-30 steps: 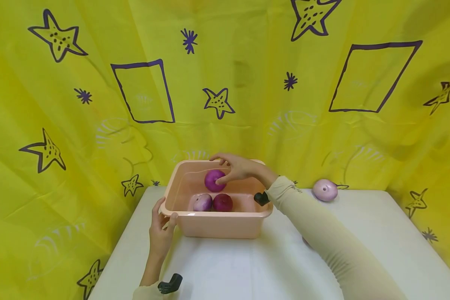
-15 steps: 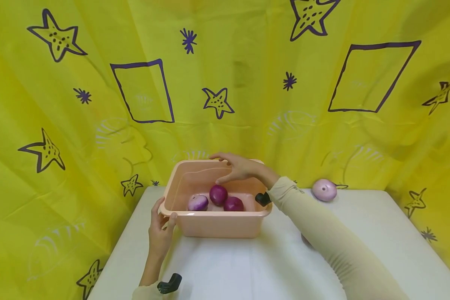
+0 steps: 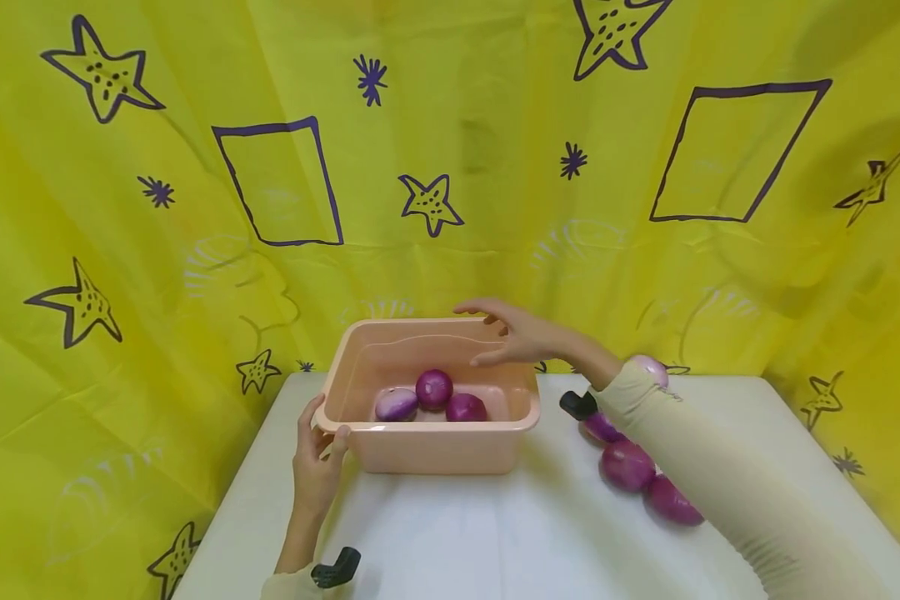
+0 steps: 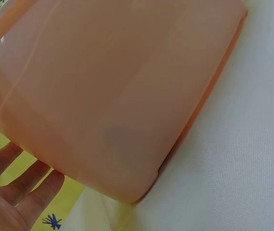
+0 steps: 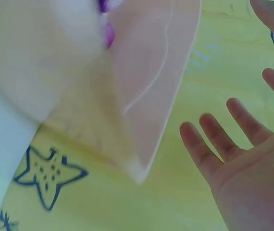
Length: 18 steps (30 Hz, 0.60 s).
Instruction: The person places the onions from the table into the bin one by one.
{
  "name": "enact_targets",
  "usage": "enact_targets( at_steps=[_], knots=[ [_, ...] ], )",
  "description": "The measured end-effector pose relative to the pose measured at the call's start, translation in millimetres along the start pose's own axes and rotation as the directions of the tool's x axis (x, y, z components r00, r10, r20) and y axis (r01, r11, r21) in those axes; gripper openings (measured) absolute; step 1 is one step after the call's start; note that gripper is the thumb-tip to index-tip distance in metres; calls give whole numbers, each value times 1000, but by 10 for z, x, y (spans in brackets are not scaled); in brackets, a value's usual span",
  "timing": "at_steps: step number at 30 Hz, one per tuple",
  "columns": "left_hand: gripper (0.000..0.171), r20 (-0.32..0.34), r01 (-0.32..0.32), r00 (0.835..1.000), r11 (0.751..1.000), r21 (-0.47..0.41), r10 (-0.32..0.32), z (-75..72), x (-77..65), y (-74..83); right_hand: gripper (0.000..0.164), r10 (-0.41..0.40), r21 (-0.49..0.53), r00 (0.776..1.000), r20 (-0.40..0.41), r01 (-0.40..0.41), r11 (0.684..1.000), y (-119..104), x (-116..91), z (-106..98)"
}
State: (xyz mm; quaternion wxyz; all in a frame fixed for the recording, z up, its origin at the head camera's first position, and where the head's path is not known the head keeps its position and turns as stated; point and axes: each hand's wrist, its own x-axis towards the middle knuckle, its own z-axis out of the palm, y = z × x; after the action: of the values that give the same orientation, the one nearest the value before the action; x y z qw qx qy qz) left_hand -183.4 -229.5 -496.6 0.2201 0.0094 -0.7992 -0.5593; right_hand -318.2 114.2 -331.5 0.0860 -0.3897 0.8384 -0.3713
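Note:
A peach plastic basin [image 3: 438,452] stands on the white table in the head view. Inside it lie a pale purple onion [image 3: 396,405], a dark red onion [image 3: 434,389] and another dark red onion [image 3: 466,407]. My left hand [image 3: 318,471] holds the basin's front left corner, thumb at the front rim and fingers along the outer left side; the left wrist view shows its fingertips [image 4: 50,185] against the wall. Over the basin's right side is my right hand [image 3: 525,335], fingers spread and holding nothing. Its palm shows in the right wrist view.
Right of the basin, several onions [image 3: 627,466] lie on the white table [image 3: 435,533], partly covered by the right sleeve. A pale onion [image 3: 650,368] sits farther back. Behind the table hangs a yellow curtain [image 3: 495,275] with drawn stars.
My right hand let an onion drop into the basin, where the onions shifted, and then drew back to the right. More onions on the table came into sight. My left hand stayed at the corner.

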Motion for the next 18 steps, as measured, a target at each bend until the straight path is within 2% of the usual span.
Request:
enact_targets(
  at_steps=[6, 9, 18],
  knots=[
    [62, 8, -3, 1000, 1000, -23, 3, -4, -12, 13, 78, -16, -76, 998, -67, 10, 997, 115, -489, -170],
    [62, 3, 3, 1000, 1000, -23, -3, 1, -20, 21, 79, 17, -104, 995, -96, -27, 994, 186, -774, -236],
    [63, 11, 9, 1000, 1000, -17, -9, -8, -29, 34, 78, 113, -101, 978, -177, -132, 986, 410, -1592, -346]
  ],
)
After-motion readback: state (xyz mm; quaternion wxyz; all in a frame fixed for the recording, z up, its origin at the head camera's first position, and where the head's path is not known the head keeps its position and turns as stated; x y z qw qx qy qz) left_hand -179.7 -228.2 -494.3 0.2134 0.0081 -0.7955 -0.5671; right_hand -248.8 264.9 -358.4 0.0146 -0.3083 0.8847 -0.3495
